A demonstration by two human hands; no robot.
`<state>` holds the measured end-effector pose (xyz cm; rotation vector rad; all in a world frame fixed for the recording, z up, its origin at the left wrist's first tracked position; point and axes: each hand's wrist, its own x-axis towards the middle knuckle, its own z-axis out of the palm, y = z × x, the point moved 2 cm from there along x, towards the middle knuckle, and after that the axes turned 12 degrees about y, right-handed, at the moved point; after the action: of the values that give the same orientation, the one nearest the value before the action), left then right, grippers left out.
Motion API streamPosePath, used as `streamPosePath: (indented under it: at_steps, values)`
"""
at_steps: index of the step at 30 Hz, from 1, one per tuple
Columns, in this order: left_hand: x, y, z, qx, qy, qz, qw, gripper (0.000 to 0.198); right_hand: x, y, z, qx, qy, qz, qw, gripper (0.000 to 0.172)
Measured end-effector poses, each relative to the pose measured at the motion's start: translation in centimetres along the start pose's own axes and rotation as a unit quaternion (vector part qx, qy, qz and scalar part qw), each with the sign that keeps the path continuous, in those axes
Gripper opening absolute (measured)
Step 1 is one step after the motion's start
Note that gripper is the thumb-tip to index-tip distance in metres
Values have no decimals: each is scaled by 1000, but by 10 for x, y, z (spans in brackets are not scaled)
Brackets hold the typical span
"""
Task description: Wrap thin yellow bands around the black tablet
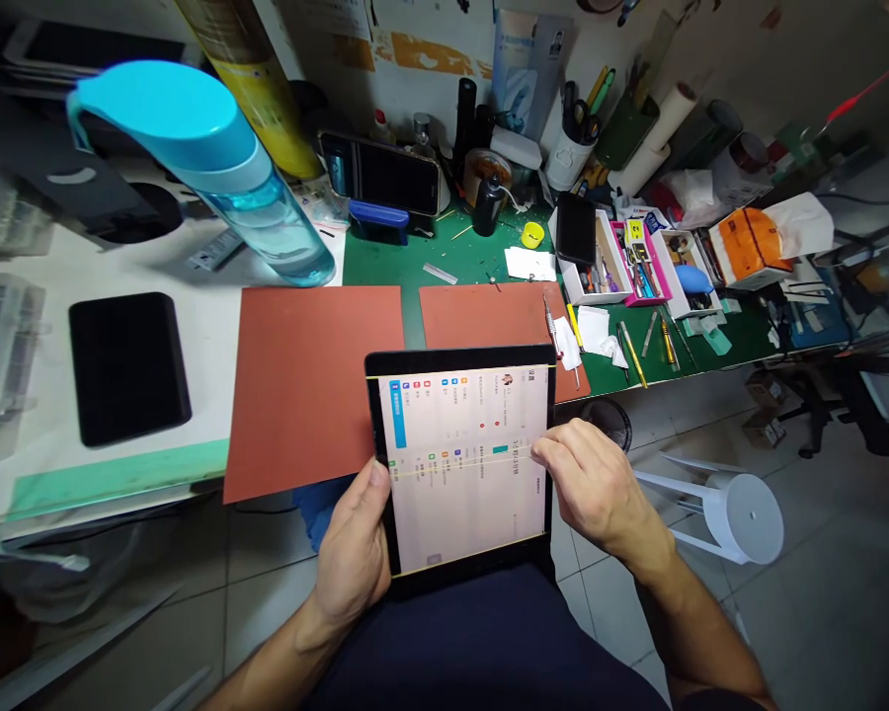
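A tablet with a lit screen is held above my lap, its near edge by my legs. The screen shows a settings-like page with small coloured icons, turned sideways to me. My left hand is closed on the tablet's left edge, thumb on the front and fingers hidden behind. At the right edge, my right hand has its fingers curled in, with a fingertip at the screen and nothing visible in them. Beyond the tablet lie a left brown mat and a right brown mat, the latter partly covered by it.
On the left are a dark tablet and a blue-lidded water bottle. A phone leans on a blue stand. Tool boxes, a screwdriver and paper scraps lie right. A white stool stands below.
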<state>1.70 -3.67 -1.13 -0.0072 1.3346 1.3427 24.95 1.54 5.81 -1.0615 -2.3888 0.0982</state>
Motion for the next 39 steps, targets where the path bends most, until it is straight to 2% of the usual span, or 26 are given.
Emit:
streamPosePath:
  at_steps: [5,8,11,12,14,17,20,23,29,35,39]
  values:
    - [-4,-2,0,0,7,-9,1000,53,-7,-2,0,4,40,42,998,24]
    - [-4,-4,0,2,23,-4,1000,53,-10,-6,-2,45,62,69,995,24]
    - [-1,-5,-1,4,45,9,999,52,-15,-7,-5,110,139,141,974,26]
    - [0,-5,-2,4,56,14,998,51,-17,-6,-6,127,179,191,957,25]
    - [3,-4,-4,5,77,22,997,49,-23,-5,-5,165,247,320,900,20]
    - [6,-3,-4,5,91,18,996,47,-29,-6,5,280,258,476,792,14]
    - [7,-2,-3,11,90,10,996,48,-29,-11,16,388,243,533,712,17]
    - [6,-2,-1,19,90,6,996,49,-28,-14,24,439,252,558,657,20]
    - [3,-1,3,2,70,-10,997,52,-25,-19,32,512,270,581,572,21]
    - [0,1,4,-1,77,-4,997,48,-23,-24,32,528,276,600,534,22]
    - [-2,3,7,-12,72,-22,997,47,-21,-32,31,580,234,588,513,26]
